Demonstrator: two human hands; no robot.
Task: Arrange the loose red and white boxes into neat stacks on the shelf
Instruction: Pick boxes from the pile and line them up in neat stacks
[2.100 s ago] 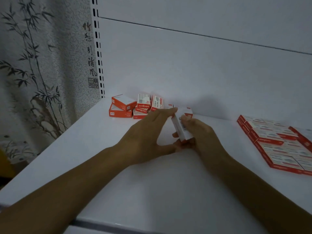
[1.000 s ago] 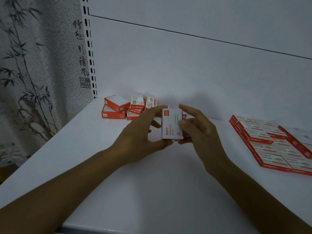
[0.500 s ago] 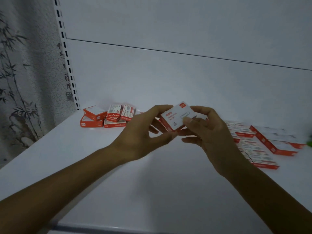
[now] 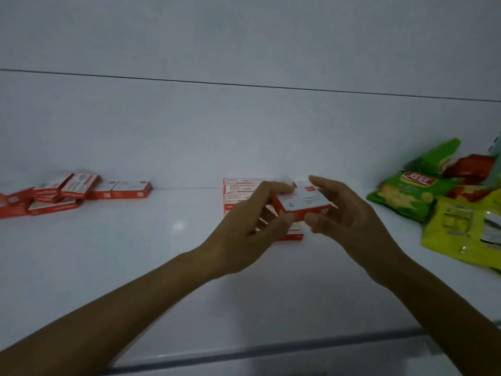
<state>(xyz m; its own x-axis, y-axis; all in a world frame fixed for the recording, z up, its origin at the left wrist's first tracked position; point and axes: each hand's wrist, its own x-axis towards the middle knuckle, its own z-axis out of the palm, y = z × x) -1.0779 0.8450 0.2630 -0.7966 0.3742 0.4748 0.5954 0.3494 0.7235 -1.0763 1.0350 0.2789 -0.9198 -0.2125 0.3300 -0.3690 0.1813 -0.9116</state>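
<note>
Both hands hold one small red and white box [image 4: 303, 203] flat, white face up, above the shelf [image 4: 162, 256]. My left hand [image 4: 244, 226] pinches its left end between thumb and fingers. My right hand [image 4: 344, 218] grips its right end. Directly behind and under the box lies the neat group of flat red and white boxes [image 4: 241, 191], partly hidden by my hands. A loose pile of the same boxes [image 4: 67, 194] sits far left against the back wall.
Green and yellow snack bags [image 4: 423, 196] lie on the shelf at the right, with a red packet [image 4: 471, 169] behind them. The shelf's front lip [image 4: 271, 354] runs across the bottom. A white back panel [image 4: 244, 131] closes the rear.
Both hands have carried the box rightward from near the loose pile to above the arranged boxes, and turned it from upright to flat. The view has swung right, revealing the snack bags.
</note>
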